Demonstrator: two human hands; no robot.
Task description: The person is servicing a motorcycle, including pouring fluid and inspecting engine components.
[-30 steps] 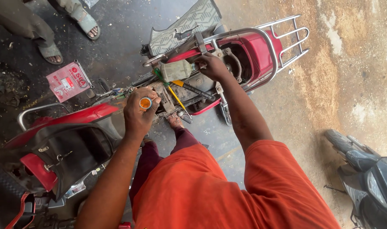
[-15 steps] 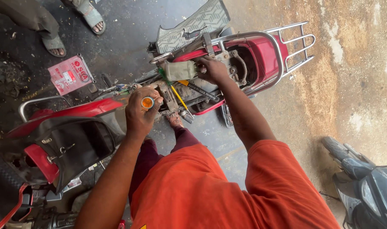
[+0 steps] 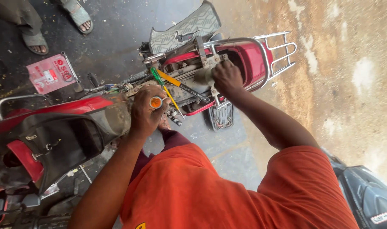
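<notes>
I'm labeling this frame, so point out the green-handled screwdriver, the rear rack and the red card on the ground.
Screwdriver (image 3: 156,76): head view, on its green handle.
Rear rack (image 3: 282,51): head view, on a chrome bar at the tail of the bike.
Red card (image 3: 51,73): head view, middle of its face.

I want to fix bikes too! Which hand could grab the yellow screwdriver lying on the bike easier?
Probably the left hand. It rests right beside the yellow screwdriver, nearly touching it. The right hand is farther back, pressed into the red motorbike frame.

Both hands (image 3: 144,112) grip parts inside a stripped red motorcycle (image 3: 253,59).
</notes>
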